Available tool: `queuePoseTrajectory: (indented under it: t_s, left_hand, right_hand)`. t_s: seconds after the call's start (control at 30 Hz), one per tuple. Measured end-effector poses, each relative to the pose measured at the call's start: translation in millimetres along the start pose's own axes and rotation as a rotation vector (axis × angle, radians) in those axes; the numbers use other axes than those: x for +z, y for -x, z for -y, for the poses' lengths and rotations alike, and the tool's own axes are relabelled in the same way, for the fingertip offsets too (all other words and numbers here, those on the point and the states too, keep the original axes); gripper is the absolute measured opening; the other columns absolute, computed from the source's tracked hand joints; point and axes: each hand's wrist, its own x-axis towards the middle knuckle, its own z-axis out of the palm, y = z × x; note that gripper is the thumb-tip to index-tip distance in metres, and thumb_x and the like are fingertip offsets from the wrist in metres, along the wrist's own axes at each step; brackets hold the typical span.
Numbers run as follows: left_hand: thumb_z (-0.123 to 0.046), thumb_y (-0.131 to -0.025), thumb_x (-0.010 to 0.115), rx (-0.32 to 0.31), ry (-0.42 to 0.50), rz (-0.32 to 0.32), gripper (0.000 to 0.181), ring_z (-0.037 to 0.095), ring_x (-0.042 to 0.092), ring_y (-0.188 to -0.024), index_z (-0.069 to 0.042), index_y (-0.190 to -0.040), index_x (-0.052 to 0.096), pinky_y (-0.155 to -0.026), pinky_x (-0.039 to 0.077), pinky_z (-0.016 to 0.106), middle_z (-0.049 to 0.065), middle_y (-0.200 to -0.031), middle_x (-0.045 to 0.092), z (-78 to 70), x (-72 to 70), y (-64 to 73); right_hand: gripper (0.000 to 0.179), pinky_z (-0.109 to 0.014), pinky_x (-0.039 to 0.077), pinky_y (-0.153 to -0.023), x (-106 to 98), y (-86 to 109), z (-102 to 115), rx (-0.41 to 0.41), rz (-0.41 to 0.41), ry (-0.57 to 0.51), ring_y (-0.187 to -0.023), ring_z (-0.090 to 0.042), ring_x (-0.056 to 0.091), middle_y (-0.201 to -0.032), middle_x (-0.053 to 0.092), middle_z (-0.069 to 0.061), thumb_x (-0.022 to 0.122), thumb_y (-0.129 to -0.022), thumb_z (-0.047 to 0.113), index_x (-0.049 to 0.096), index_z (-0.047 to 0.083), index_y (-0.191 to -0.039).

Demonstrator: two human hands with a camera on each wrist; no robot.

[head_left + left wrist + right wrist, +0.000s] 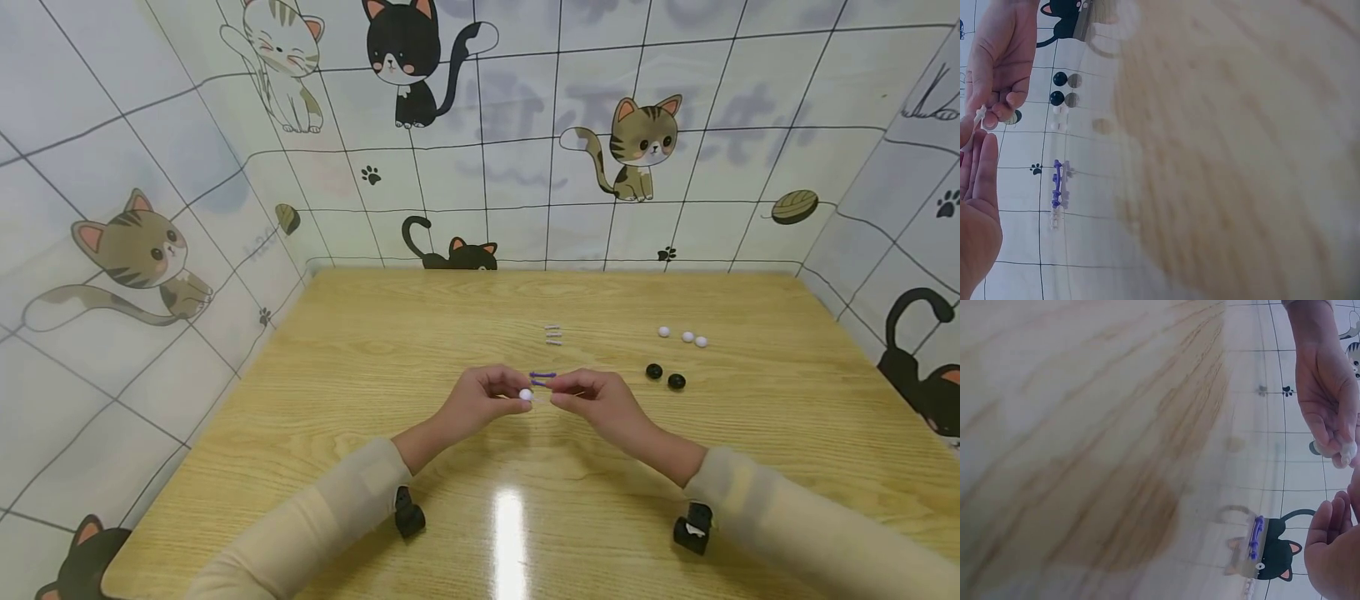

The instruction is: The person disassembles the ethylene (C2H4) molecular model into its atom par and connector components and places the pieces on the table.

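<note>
My left hand (483, 394) pinches a small white ball (526, 395) between thumb and fingers, over the middle of the table. In the right wrist view the same ball (1347, 450) shows at the left hand's fingertips, with a small pale tip on it. Facing it, my right hand (600, 402) pinches a short, thin white stick (980, 114), best seen in the left wrist view. The two hands' fingertips are close together. Just beyond them lie two purple sticks (542, 375) with knobbed ends, partly behind the right fingers.
Farther back on the wooden table (360, 350) lie three short white sticks (553, 335) in a row. To the right are three white balls (687, 337) and two black balls (654, 371). Cat-patterned cloth walls (517, 175) stand around the table's back and sides.
</note>
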Motion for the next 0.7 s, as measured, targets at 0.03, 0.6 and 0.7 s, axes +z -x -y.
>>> queuePoseTrajectory:
  t_s: [0.03, 0.6, 0.7]
  left_hand:
    - [-0.003, -0.087, 0.073, 0.004, 0.003, 0.004, 0.024, 0.018, 0.066, -0.085, 0.006, -0.107, 0.066, -0.078, 0.056, 0.035, 0.006, -0.094, 0.068, 0.2, 0.3, -0.1]
    - [0.003, -0.088, 0.069, -0.069, 0.154, 0.058, 0.020, 0.018, 0.068, -0.084, 0.011, -0.105, 0.062, -0.081, 0.056, 0.040, 0.011, -0.095, 0.069, -1.3, 6.5, -1.5]
    - [0.003, -0.088, 0.069, -0.066, 0.156, 0.058, 0.018, 0.017, 0.068, -0.083, 0.012, -0.103, 0.063, -0.080, 0.056, 0.039, 0.012, -0.091, 0.070, -0.5, 6.9, -1.8]
  right_hand:
    - [0.027, -0.027, 0.054, -0.078, 0.9, -0.3, -0.1, -0.002, 0.002, 0.001, -0.093, -0.016, 0.064, -0.112, 0.066, -0.019, 0.071, -0.090, 0.011, 0.069, -0.007, -0.110]
    - [0.024, -0.028, 0.055, -0.076, 9.0, -1.3, 0.3, -0.008, 0.011, -0.021, -0.090, -0.019, 0.065, -0.111, 0.067, -0.015, 0.073, -0.088, 0.011, 0.071, 0.000, -0.109]
    - [0.024, -0.028, 0.055, -0.076, 9.7, -1.1, -0.8, -0.012, 0.010, -0.027, -0.089, -0.018, 0.065, -0.112, 0.067, -0.015, 0.072, -0.089, 0.009, 0.071, -0.001, -0.110]
